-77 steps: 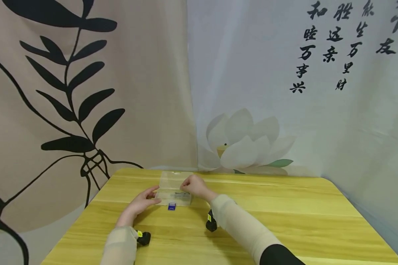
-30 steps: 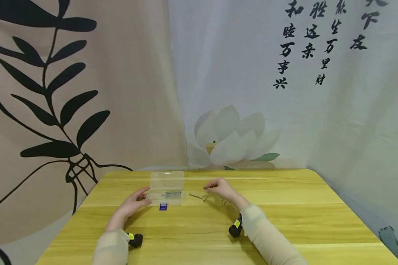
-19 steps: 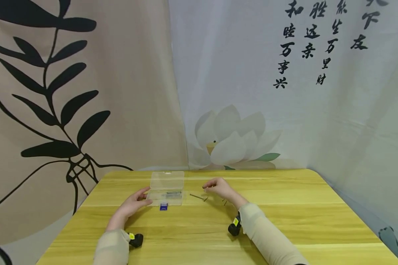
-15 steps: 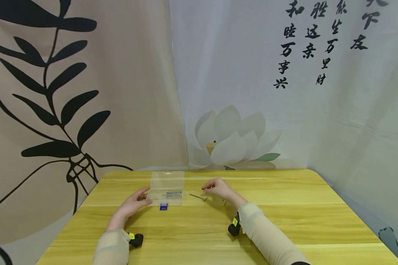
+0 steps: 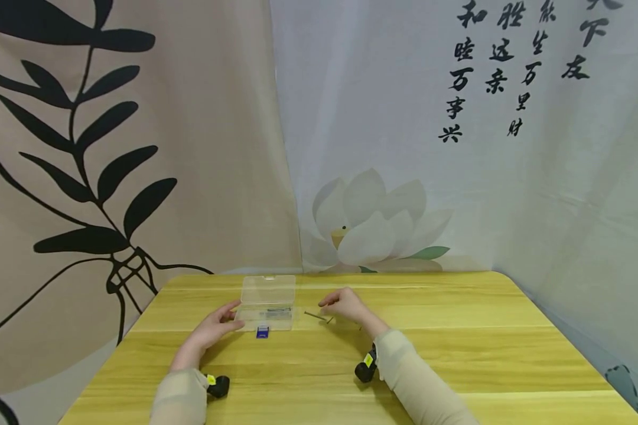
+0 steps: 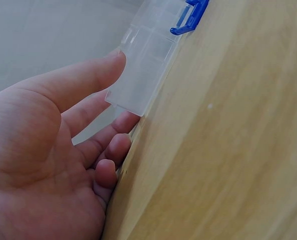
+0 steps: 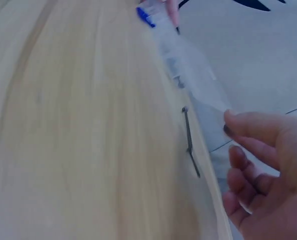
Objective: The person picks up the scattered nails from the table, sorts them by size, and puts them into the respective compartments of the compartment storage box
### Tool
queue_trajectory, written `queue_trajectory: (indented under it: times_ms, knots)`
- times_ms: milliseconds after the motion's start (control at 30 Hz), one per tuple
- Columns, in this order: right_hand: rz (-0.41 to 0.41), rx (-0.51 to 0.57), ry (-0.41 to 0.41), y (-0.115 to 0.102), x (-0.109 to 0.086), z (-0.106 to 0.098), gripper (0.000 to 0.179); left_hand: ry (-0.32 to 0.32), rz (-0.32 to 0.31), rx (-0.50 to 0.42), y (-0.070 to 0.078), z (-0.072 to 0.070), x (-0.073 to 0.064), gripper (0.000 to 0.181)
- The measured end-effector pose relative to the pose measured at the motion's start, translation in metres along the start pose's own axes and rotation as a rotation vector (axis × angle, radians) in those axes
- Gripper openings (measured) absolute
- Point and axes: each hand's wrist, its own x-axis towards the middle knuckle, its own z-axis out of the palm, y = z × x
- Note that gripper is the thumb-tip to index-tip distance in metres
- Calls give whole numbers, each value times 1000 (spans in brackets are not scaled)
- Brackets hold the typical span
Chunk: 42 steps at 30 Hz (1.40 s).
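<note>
A clear plastic box point(image 5: 250, 323) with a blue latch point(image 5: 263, 332) stands with its lid point(image 5: 268, 289) raised at the far side of the table. Thin grey nails point(image 5: 279, 310) lie inside it. My left hand point(image 5: 212, 329) holds the box's left end, thumb at the front and fingers around the back. Right of the box, my right hand point(image 5: 345, 304) hovers with thumb and index finger close together. A dark bit shows at those fingertips; I cannot tell whether it is a nail. Below that hand, in the right wrist view, a long nail point(image 7: 187, 130) and another nail point(image 7: 194, 165) lie end to end.
The wooden table point(image 5: 298, 378) ends close behind the box, at a printed cloth backdrop point(image 5: 234, 147). A small nail tip point(image 5: 360, 328) shows beside the right wrist. Black wrist cameras point(image 5: 219, 386) are strapped at both sleeves.
My right hand has gone from the box out to the right, then drifted slightly back left, partly covering the small nails. The left hand keeps its place at the box.
</note>
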Motion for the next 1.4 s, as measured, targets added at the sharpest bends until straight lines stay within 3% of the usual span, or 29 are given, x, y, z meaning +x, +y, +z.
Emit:
queue_trajectory:
  times_ms: [800, 1400]
  knots:
    - [31, -28, 15, 7, -2, 6, 16, 12, -24, -29, 2, 3, -1, 69]
    - [68, -40, 75, 5, -1, 13, 13, 19, -46, -24, 2, 1, 0, 68]
